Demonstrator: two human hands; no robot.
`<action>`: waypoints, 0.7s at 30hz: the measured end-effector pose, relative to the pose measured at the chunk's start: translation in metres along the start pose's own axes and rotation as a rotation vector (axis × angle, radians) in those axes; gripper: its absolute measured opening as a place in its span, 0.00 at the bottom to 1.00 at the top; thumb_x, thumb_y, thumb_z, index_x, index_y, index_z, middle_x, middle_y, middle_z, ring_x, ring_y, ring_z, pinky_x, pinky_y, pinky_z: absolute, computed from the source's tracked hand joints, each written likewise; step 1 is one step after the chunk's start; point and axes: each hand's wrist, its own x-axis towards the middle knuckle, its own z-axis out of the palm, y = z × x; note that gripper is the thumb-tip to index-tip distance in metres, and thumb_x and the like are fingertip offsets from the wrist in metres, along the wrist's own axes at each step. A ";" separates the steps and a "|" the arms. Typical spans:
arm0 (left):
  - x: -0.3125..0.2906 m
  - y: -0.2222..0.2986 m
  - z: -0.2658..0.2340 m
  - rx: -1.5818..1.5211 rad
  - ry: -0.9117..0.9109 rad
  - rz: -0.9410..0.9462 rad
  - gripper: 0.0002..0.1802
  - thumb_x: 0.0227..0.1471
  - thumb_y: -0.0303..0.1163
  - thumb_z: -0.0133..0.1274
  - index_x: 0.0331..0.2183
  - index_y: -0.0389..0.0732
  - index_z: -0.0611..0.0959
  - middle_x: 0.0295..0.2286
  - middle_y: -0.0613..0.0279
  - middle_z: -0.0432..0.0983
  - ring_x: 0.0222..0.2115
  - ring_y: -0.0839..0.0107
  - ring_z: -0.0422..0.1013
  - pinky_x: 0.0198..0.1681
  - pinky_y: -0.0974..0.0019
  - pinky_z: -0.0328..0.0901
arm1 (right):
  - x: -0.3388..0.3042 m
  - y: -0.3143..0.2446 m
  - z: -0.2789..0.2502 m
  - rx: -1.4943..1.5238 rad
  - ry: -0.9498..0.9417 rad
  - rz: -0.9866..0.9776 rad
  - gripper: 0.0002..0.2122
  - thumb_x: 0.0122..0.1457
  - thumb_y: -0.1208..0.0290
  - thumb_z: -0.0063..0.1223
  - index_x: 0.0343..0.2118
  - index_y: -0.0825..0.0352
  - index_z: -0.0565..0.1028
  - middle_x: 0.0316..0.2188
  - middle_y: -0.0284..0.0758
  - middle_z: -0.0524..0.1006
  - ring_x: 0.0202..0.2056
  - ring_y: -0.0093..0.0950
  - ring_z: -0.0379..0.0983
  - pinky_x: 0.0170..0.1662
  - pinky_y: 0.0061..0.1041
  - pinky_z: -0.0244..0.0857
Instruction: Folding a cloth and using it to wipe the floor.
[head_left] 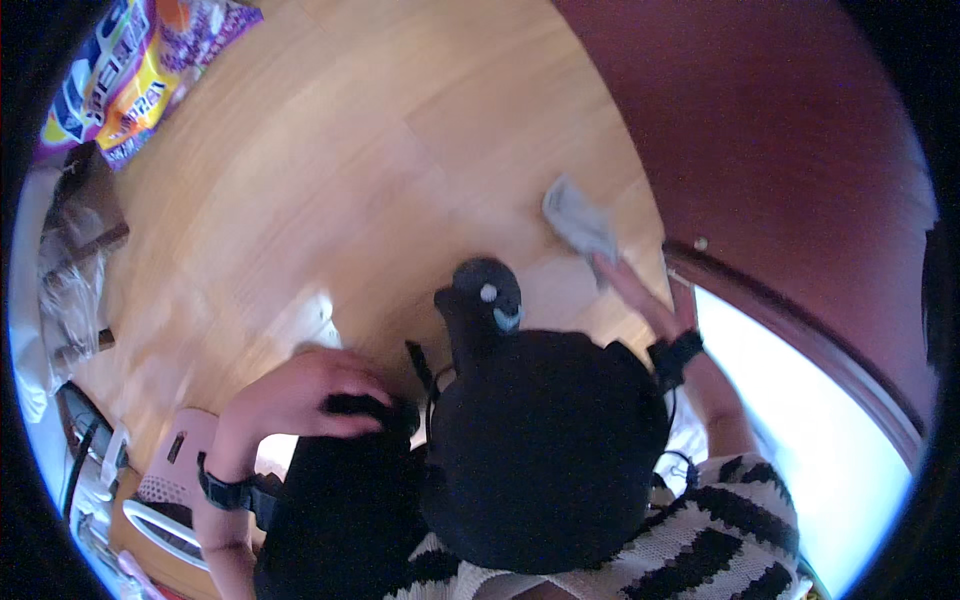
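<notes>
A pale grey cloth (580, 220) lies against the light wooden floor (340, 140). My right hand (638, 298) stretches out to it, its blurred fingers closed on the near end. My left hand (310, 392) rests over my black-clad left knee (345, 500), fingers bent and apart, with nothing visible held in it. Beside my right knee (545, 440) a dark shoe (485, 285) with a white dot and a light blue patch stands on the floor. Black bands circle both wrists.
A dark red panel (760, 150) borders the floor on the right, above a bright white surface (800, 390). At the far left lies a purple and yellow package (150, 75). Clear plastic wrapping (85, 290) and a pinkish perforated basket (180, 460) stand along the left side.
</notes>
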 end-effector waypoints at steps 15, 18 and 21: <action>0.007 0.042 0.026 0.123 -0.111 0.476 0.11 0.43 0.38 0.57 0.23 0.40 0.77 0.29 0.56 0.69 0.32 0.56 0.68 0.33 0.57 0.64 | 0.024 -0.013 0.015 -0.334 -0.267 0.111 0.33 0.57 0.43 0.41 0.55 0.70 0.61 0.47 0.32 0.67 0.48 0.24 0.61 0.52 0.23 0.55; 0.000 0.059 0.000 -0.015 0.181 0.468 0.09 0.44 0.34 0.57 0.22 0.40 0.77 0.30 0.55 0.71 0.32 0.58 0.69 0.35 0.61 0.64 | 0.028 -0.013 0.025 -0.339 -0.267 0.101 0.33 0.57 0.44 0.41 0.54 0.70 0.62 0.47 0.32 0.67 0.47 0.24 0.62 0.51 0.23 0.55; 0.008 0.055 -0.017 -0.121 0.384 0.511 0.05 0.45 0.30 0.56 0.23 0.40 0.76 0.29 0.56 0.73 0.32 0.62 0.70 0.35 0.65 0.63 | 0.019 -0.012 0.016 -0.349 -0.224 0.103 0.32 0.57 0.44 0.41 0.54 0.70 0.63 0.47 0.32 0.68 0.47 0.24 0.62 0.51 0.23 0.56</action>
